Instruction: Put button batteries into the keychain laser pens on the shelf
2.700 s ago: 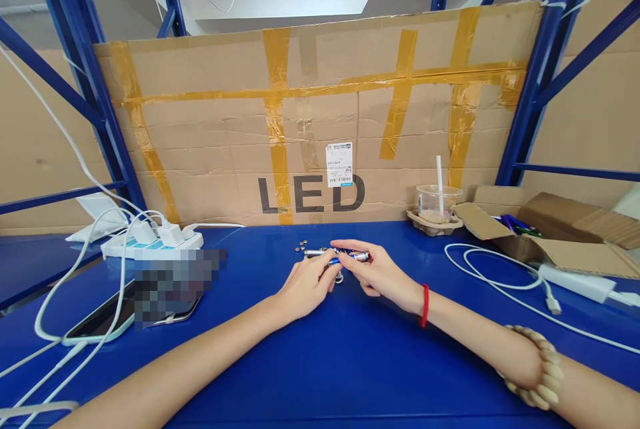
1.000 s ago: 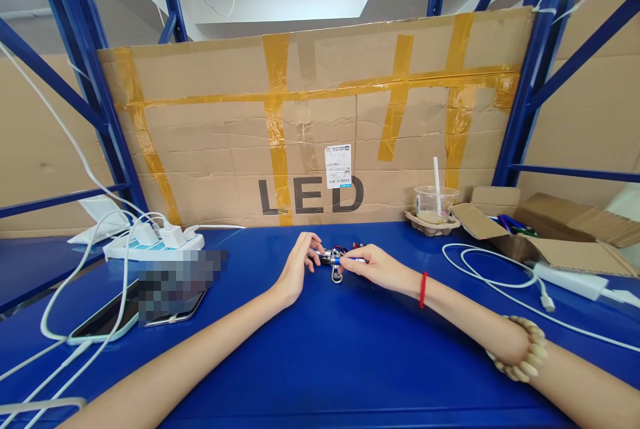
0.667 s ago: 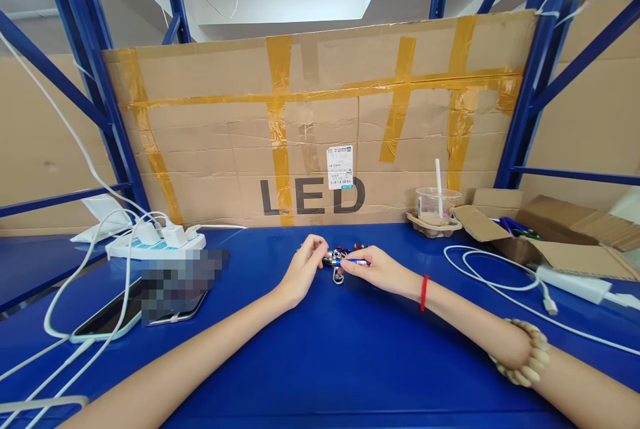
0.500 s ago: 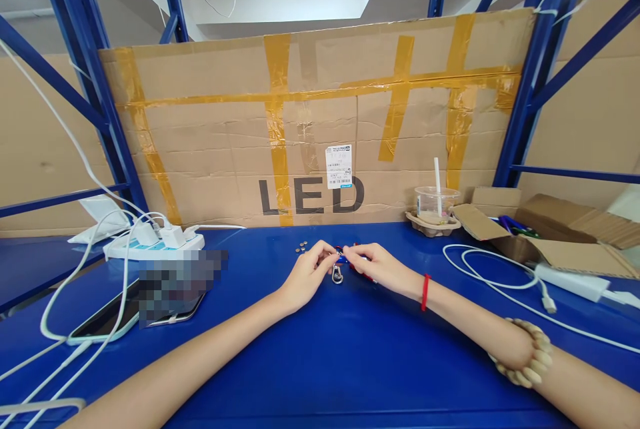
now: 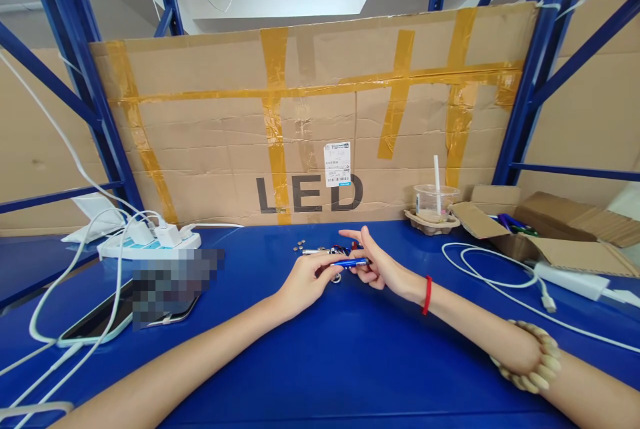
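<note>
My left hand pinches a slim blue pen-like tube between thumb and fingers, holding it nearly level above the table. At the tube's far end is my right hand, its thumb and index finger stretched out and the other fingers loosely bent beside the tip; whether they touch it I cannot tell. Behind my left fingers lies a thin silver-white stick. A metal clip or ring shows partly under the tube. Small dark and red items behind the hands are mostly hidden. Several small coin-like discs lie farther left.
At left are a white power strip, cables and a phone on the blue table. A plastic cup with a straw, an open cardboard box and a white cable lie right. Taped cardboard stands behind.
My right hand has let go of the blue tube's end and spread its fingers. The tube now shows more fully in my left hand, and the silver-white stick has come into view.
</note>
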A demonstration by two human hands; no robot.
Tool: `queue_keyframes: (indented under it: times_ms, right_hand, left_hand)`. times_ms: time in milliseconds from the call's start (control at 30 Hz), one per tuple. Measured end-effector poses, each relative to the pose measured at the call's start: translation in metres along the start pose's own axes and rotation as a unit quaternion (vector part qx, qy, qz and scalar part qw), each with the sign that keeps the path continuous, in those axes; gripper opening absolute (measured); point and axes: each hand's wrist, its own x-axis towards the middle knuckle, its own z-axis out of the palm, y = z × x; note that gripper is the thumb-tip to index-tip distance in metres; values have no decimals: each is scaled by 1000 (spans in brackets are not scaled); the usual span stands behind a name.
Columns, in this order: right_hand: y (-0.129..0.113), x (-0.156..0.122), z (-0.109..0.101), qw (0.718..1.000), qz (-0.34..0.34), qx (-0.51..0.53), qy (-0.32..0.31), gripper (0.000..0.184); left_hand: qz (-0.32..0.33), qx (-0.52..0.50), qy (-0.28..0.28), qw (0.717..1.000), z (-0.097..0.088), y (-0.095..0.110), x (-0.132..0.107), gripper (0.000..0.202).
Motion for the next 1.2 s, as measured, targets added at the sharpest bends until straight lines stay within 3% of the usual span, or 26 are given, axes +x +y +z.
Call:
queue_keyframes:
  times_ms: [167,300,500,800,933,1067,1200]
  right_hand:
    - [0,-3,7,996,-33,71,45,59]
    - [-3,-5,11,991,-41,118,53,55]
    - [0,-5,14,991,-61,99,70,44]
    - [-2,-6,15,999,-14,-24,25,45]
    - [-1,-4,13,993,48,-111,15,57]
    - [-4,-5,10,989,109,-91,-38,56]
    - [-9,-5,5,982,134,-104,-88,56]
  left_hand:
    - [51,51,5,997,7,6,-4,31]
    - [48,58,25,997,11,11,-6,32]
    - [59,62,33,996,11,13,-9,32]
    - [39,21,27,999,8,12,-6,28]
    - [-2,-26,-6,1000,7,13,-5,28]
    - [-74,-133,2,988,6,8,-2,26]
    - [-90,-183,0,979,5,5,1,28]
